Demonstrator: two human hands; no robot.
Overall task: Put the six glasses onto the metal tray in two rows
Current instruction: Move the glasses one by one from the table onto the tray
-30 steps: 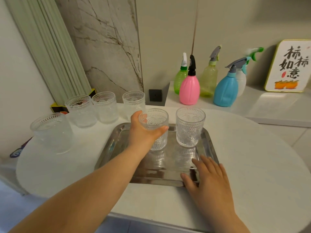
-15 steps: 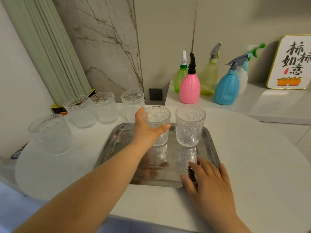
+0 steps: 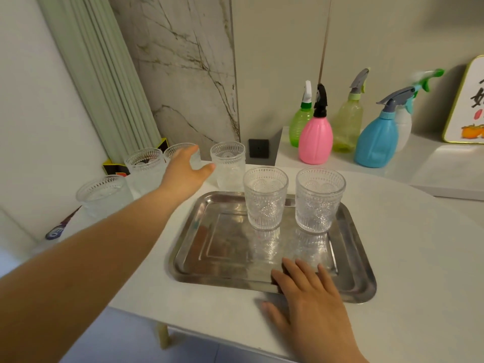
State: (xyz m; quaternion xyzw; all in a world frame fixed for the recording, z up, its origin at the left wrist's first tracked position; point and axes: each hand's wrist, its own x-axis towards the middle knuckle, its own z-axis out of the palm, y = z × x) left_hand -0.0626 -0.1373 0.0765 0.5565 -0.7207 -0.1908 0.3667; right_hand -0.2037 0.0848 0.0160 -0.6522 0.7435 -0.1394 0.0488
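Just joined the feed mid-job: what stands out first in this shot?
Two patterned glasses stand side by side at the far edge of the metal tray. The left hand reaches, open, toward four more glasses on the table beyond the tray's left corner. The right hand lies flat on the tray's near rim.

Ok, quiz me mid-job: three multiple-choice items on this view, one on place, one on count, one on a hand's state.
1. Where does the right hand rest?
A near rim of the metal tray
B on a spray bottle
C inside a glass

2. How many glasses stand on the tray?
A two
B four
C six

3. The left hand is:
A gripping a tray glass
B open, reaching toward the glasses off the tray
C flat on the tray

Answers: 1 A, fingers overlap the rim. 2 A, the left tray glass and right tray glass. 3 B, fingers spread, nothing held.
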